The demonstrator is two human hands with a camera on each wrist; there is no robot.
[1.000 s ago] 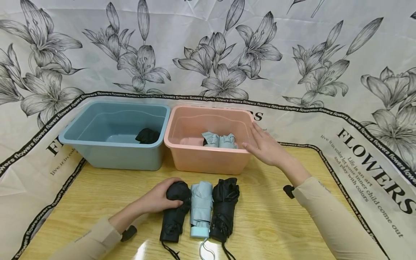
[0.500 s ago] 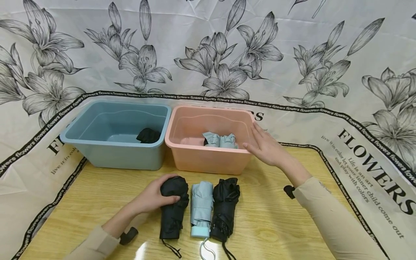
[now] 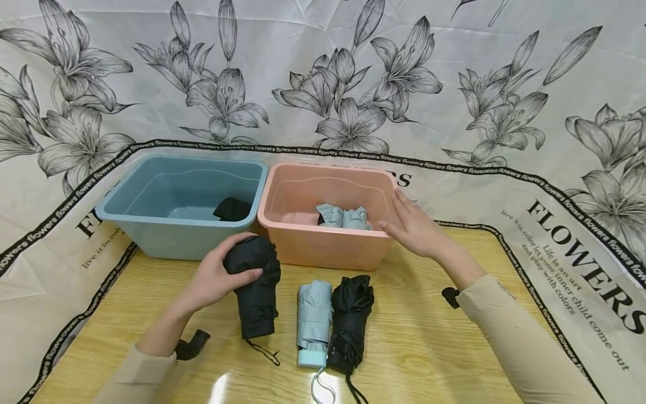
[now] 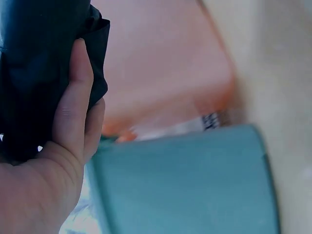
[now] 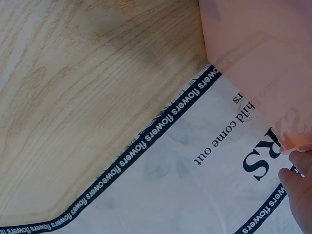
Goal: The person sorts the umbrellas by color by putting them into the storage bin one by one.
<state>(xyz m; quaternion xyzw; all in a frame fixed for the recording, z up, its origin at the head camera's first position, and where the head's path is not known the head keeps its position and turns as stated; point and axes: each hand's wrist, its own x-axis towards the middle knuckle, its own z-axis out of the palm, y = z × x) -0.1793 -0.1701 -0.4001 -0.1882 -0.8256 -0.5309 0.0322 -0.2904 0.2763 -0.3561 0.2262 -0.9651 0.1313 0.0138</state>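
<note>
My left hand [image 3: 208,283] grips a folded black umbrella [image 3: 257,308] by its upper part, lifted off the table in front of the blue bin [image 3: 176,238]. In the left wrist view the thumb lies along the black umbrella [image 4: 36,63]. My right hand [image 3: 416,230], fingers straight, rests at the right rim of the pink bin [image 3: 328,249]. A folded light blue umbrella [image 3: 314,320] and another folded black umbrella [image 3: 349,325] lie side by side on the table. Light blue bundles [image 3: 343,217] sit inside the pink bin, and a black bundle [image 3: 232,209] inside the blue one.
The two bins stand next to each other at the back of the wooden table [image 3: 419,342]. Behind them hangs a white flower-printed cloth [image 3: 282,50], which also borders the table on both sides. Wrist straps [image 3: 192,345] from the umbrellas trail toward the front edge.
My left hand has raised the black umbrella off the table and carried it up and left toward the blue bin. The right hand stays at the pink bin's rim.
</note>
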